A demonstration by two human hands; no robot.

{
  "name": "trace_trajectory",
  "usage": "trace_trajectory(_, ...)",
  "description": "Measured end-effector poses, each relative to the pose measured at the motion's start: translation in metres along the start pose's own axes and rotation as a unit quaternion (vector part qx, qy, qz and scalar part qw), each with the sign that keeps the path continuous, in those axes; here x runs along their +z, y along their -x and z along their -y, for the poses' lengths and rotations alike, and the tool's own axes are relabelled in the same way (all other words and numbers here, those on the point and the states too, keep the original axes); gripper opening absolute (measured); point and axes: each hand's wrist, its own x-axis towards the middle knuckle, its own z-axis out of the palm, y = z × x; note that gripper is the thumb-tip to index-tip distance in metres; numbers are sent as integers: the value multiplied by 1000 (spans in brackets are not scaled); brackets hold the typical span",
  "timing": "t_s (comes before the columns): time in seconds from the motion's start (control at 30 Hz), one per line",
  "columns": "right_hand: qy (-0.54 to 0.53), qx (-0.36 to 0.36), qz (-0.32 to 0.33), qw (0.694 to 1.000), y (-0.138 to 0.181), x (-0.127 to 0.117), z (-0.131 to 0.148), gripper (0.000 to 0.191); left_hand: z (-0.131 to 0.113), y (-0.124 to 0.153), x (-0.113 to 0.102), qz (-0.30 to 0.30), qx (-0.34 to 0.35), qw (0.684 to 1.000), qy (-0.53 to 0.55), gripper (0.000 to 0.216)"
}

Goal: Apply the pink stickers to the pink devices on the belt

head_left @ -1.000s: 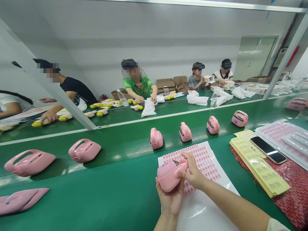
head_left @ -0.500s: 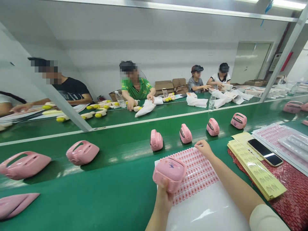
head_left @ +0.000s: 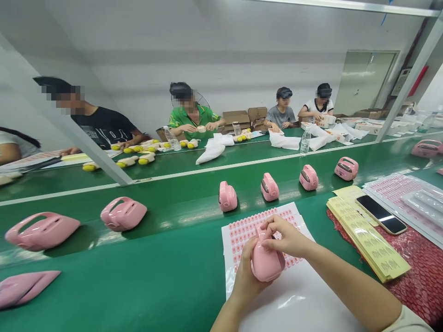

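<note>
A glossy pink handled device, rounded like a small portable speaker, is tilted up above the sticker sheet. My left hand wraps round its left side and underside. Against its top, near the handle, the bent fingers of my right hand press together; anything small between those fingertips is hidden. Beneath both hands lies a white sheet of small pink oval stickers, its rows partly covered by the device. Another pink handled device stands just beyond the sheet on the green belt.
Several more pink devices line the green belt. To my right are yellow label sheets, a phone and red bubble wrap. Across the belt, people sit at work beside bottles and white wrapping. A slanted metal post rises at left.
My right hand has come from the sheet's far edge onto the pink device. My left hand has turned the device, so its printed face no longer shows. The view has shifted slightly.
</note>
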Motion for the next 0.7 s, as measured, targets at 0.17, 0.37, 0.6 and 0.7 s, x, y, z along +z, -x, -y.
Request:
trace_trajectory(0.17, 29, -28, 7, 999, 4, -2, -2, 13, -7, -1, 0, -20, 6, 1000, 19, 85)
trace_trajectory(0.37, 64, -78, -17, 995, 12, 4, -8, 9, -13, 0, -9, 12, -17, 999, 26, 81)
trace_trajectory(0.6, 132, -216, -38, 967, 23, 12, -28, 21, -13, 4, -4, -44, -62, 995, 72, 76)
trace_trajectory(0.7, 149, -209, -31, 966, 28, 12, -32, 34, -15, 4, -2, -60, -80, 991, 85, 73)
